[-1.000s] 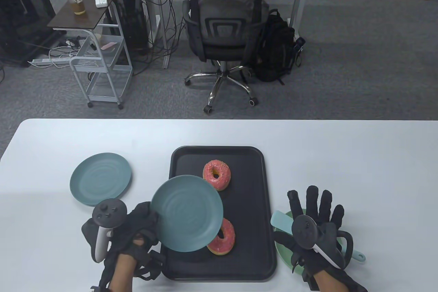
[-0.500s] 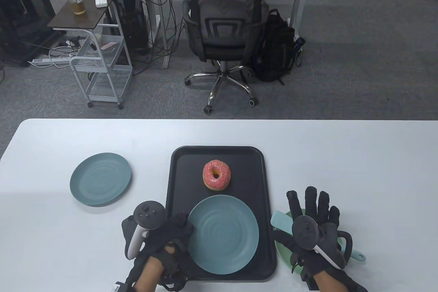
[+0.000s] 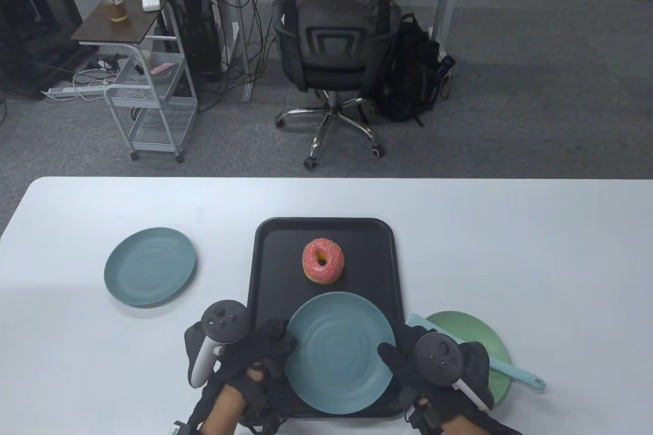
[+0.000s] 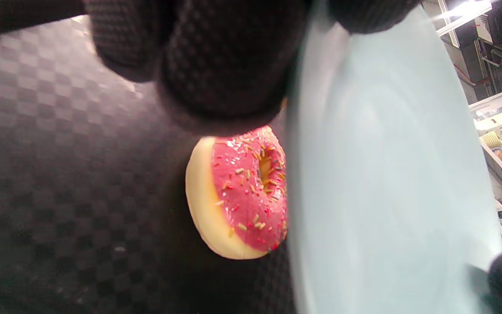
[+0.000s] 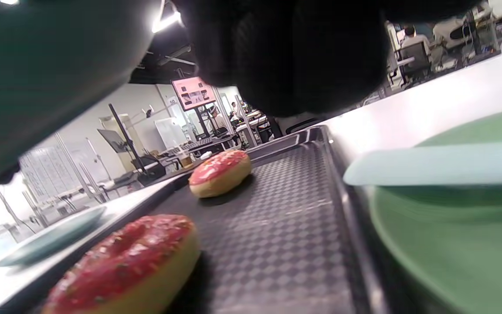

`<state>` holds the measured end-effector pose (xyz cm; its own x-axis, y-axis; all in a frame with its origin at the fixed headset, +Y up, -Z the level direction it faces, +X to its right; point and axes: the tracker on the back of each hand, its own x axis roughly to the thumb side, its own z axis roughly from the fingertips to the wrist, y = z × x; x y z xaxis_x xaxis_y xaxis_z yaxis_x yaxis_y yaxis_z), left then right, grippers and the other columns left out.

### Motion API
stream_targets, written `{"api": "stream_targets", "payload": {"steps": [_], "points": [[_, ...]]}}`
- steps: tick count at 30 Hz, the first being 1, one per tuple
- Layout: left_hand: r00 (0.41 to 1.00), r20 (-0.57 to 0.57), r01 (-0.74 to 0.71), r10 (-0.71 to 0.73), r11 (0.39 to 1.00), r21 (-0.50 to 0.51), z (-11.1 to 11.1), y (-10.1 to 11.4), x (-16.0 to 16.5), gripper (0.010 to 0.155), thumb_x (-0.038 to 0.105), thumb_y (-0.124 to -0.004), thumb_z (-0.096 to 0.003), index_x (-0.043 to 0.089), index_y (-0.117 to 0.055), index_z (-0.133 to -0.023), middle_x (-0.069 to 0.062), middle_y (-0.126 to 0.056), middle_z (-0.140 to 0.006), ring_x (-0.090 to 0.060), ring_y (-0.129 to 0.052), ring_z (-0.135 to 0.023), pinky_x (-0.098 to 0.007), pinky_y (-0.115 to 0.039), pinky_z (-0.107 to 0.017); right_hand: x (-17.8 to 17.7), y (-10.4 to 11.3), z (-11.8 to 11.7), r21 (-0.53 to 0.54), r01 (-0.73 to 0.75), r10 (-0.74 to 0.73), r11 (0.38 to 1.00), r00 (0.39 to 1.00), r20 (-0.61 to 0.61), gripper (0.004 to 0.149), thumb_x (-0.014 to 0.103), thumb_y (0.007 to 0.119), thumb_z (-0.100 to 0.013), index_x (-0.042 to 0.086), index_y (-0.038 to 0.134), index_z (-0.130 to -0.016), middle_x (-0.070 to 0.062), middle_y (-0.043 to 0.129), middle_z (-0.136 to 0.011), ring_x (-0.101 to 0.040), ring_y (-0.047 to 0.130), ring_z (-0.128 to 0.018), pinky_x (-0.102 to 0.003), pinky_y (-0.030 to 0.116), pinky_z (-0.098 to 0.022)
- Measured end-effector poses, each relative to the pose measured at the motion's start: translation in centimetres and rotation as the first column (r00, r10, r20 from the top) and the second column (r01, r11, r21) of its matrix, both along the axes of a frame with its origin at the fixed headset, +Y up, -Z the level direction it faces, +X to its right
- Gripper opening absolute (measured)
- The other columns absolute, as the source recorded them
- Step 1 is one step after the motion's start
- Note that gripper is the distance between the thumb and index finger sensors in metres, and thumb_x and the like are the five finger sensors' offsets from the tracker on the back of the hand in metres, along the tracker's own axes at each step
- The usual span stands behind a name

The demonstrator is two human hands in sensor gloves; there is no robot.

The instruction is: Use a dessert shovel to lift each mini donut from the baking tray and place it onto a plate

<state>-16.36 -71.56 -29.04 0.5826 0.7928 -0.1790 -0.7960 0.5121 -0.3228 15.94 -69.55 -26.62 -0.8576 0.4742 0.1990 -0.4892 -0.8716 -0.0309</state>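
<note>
A black baking tray (image 3: 270,272) holds a pink sprinkled donut (image 3: 323,260) at its far part. A teal plate (image 3: 341,352) hovers over the tray's near part, and in the table view it hides the second donut (image 4: 242,196) beneath it. My left hand (image 3: 278,346) grips the plate's left rim. My right hand (image 3: 393,353) pinches its right rim. The right wrist view shows both donuts, the near one (image 5: 124,266) and the far one (image 5: 220,172). The teal dessert shovel (image 3: 510,371) lies across a green plate (image 3: 474,333), and no hand holds it.
Another teal plate (image 3: 149,266) sits on the white table left of the tray. The green plate stands right beside the tray's right edge. Beyond the table's far edge are an office chair (image 3: 334,42) and a cart (image 3: 153,98).
My left hand carried the teal plate rightward over the near donut. My right hand left the green plate and shovel and took the held plate's right rim.
</note>
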Motion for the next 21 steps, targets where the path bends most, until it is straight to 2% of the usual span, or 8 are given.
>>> {"api": "stream_targets", "payload": {"steps": [3, 6, 10, 14, 19, 21], "points": [[1.000, 0.009, -0.004, 0.004, 1.000, -0.003, 0.0, -0.1, 0.1, 0.045, 0.042, -0.074, -0.0423, 0.031, -0.071, -0.086, 0.000, -0.095, -0.064, -0.015, -0.110, -0.030, -0.040, -0.089, -0.045, 0.2, -0.1, -0.1, -0.018, 0.133, -0.133, 0.991, 0.991, 0.016, 0.047, 0.049, 0.075, -0.046, 0.010, 0.090, -0.067, -0.011, 0.100, -0.043, -0.030, 0.094, -0.024, -0.043, 0.078, -0.021], [1.000, 0.025, -0.013, 0.013, 1.000, -0.007, -0.1, -0.2, 0.2, 0.045, 0.042, -0.073, -0.0426, 0.031, -0.070, -0.086, 0.000, -0.094, -0.064, -0.015, -0.110, -0.030, -0.041, -0.089, -0.045, 0.5, 0.2, -0.2, -0.035, 0.208, -0.208, 0.977, 0.978, 0.009, 0.042, 0.048, 0.077, -0.045, 0.010, 0.092, -0.054, -0.006, 0.098, -0.027, -0.025, 0.091, -0.012, -0.042, 0.078, -0.015], [0.997, 0.077, 0.000, 0.001, 1.000, -0.016, -0.2, -0.3, 0.3, 0.046, 0.046, -0.070, -0.0436, 0.031, -0.070, -0.088, 0.000, -0.094, -0.066, -0.015, -0.110, -0.033, -0.042, -0.088, -0.046, 0.9, 0.9, -0.1, -0.012, 0.250, -0.250, 0.968, 0.968, 0.012, 0.042, 0.047, 0.077, -0.045, 0.008, 0.093, -0.048, -0.004, 0.095, -0.020, -0.023, 0.088, -0.007, -0.042, 0.077, -0.013], [0.999, 0.029, 0.023, -0.024, 1.000, 0.005, -0.3, -0.2, -0.5, 0.050, 0.052, -0.069, -0.0430, 0.031, -0.071, -0.088, -0.002, -0.095, -0.066, -0.018, -0.109, -0.033, -0.044, -0.086, -0.046, 2.9, 2.3, -0.4, 0.017, 0.271, -0.271, 0.962, 0.959, 0.084, 0.043, 0.047, 0.078, -0.045, 0.007, 0.092, -0.046, -0.004, 0.094, -0.017, -0.022, 0.086, -0.006, -0.042, 0.077, -0.012], [1.000, -0.010, 0.026, -0.026, 1.000, -0.009, -0.6, -0.6, -1.9, 0.048, 0.051, -0.070, -0.0432, 0.030, -0.073, -0.086, -0.002, -0.096, -0.064, -0.019, -0.109, -0.031, -0.044, -0.087, -0.045, 7.9, 5.0, -2.0, 0.092, 0.297, -0.311, 0.950, 0.909, 0.279, 0.043, 0.048, 0.079, -0.045, 0.008, 0.093, -0.036, 0.000, 0.090, -0.006, -0.019, 0.082, 0.003, -0.041, 0.077, -0.006], [1.000, -0.021, 0.022, -0.022, 1.000, -0.020, -0.8, -0.8, -2.3, 0.048, 0.051, -0.070, -0.0428, 0.029, -0.074, -0.085, -0.002, -0.096, -0.063, -0.019, -0.109, -0.031, -0.044, -0.087, -0.045, 10.1, 5.8, -3.9, 0.082, 0.274, -0.284, 0.958, 0.887, 0.365, 0.043, 0.048, 0.079, -0.045, 0.008, 0.093, -0.035, -0.001, 0.090, -0.006, -0.020, 0.082, 0.004, -0.041, 0.076, -0.006]]}}
